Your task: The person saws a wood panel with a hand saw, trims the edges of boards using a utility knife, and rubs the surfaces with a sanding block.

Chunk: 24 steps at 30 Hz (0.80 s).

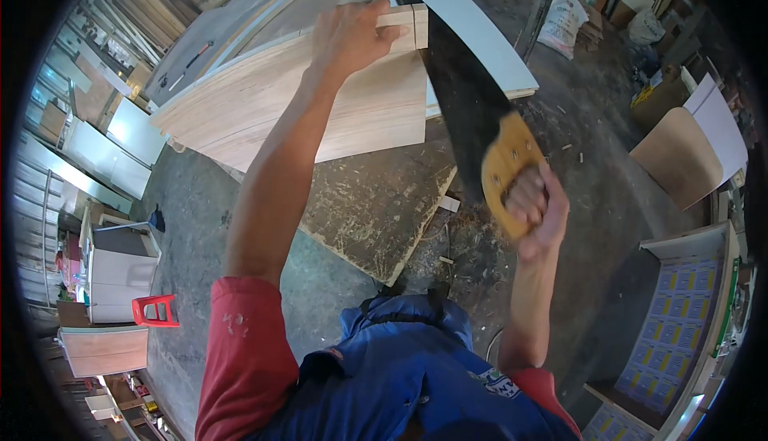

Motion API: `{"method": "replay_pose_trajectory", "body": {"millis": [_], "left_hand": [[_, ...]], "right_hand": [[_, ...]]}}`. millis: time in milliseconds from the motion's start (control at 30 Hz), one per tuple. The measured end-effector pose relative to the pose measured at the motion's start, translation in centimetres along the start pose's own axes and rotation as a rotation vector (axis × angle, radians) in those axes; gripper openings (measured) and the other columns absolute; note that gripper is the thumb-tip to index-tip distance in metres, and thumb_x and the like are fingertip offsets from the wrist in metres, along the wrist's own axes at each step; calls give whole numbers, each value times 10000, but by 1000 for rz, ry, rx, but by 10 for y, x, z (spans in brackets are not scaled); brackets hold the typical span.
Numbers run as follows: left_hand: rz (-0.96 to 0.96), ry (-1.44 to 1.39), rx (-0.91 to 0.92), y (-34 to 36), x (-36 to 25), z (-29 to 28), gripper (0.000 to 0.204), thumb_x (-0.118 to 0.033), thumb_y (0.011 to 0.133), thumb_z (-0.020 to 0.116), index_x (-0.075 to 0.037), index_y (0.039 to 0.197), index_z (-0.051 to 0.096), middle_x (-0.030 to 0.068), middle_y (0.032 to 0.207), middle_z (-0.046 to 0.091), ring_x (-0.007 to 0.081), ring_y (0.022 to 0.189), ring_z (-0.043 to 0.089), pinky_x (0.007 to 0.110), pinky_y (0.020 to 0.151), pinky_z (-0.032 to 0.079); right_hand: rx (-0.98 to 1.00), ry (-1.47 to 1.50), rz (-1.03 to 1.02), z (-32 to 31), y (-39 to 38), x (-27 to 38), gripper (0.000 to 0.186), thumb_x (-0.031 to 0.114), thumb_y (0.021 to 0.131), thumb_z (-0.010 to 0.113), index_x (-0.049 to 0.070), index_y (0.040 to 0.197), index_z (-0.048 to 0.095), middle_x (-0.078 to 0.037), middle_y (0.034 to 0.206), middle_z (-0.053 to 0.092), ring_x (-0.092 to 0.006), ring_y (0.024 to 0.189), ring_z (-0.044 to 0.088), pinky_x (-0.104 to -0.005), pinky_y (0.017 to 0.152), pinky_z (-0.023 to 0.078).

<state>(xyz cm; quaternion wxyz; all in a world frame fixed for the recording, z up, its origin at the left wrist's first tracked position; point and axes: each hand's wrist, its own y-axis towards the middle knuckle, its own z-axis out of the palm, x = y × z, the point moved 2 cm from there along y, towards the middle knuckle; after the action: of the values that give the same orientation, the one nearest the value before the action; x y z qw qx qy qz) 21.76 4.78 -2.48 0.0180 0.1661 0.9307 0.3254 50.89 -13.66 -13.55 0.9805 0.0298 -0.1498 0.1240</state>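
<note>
Here the handsaw (pixel 470 101) points forward-left, long axis slanting, right fingers (pixel 525 194) wrapping its handle (pixel 512 143), left fingers (pixel 365 10) clasping the board (pixel 374 109).

Scuffed grey floor (pixel 188 217), scattered scraps (pixel 567 147), corrugated wall (pixel 30 269) at far left, pale panels (pixel 136 133) nearby, red stool (pixel 160 311), white sack (pixel 560 29) upper right, boxlike unit (pixel 690 238) lower right

Saw (pixel 472 113): black blade (pixel 458 69), yellow handle (pixel 510 155) held in right grip (pixel 538 205). Pale board (pixel 380 109): left grip (pixel 352 34) clasps its top edge; scuffed worktop (pixel 372 209) lies below. Red stool (pixel 154 311) stands at left.
</note>
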Motion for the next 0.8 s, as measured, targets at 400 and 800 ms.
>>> {"method": "replay_pose_trajectory", "body": {"millis": [400, 800], "left_hand": [[-36, 10, 40, 4, 6, 1, 450, -536, 881, 709, -146, 1104, 679, 153, 851, 738, 390, 847, 710, 501, 710, 532], [-34, -23, 55, 5, -7, 0, 482, -555, 906, 670, -165, 1189, 685, 155, 918, 753, 381, 920, 718, 499, 755, 541]], "right_hand": [[-171, -42, 8, -15, -21, -32, 337, 282, 1063, 507, 171, 752, 439, 100, 515, 258, -44, 402, 272, -251, 426, 336], [-142, 149, -148, -1, 41, -32, 319, 222, 1044, 515, 151, 744, 432, 93, 544, 250, -56, 434, 255, -246, 467, 303]]}}
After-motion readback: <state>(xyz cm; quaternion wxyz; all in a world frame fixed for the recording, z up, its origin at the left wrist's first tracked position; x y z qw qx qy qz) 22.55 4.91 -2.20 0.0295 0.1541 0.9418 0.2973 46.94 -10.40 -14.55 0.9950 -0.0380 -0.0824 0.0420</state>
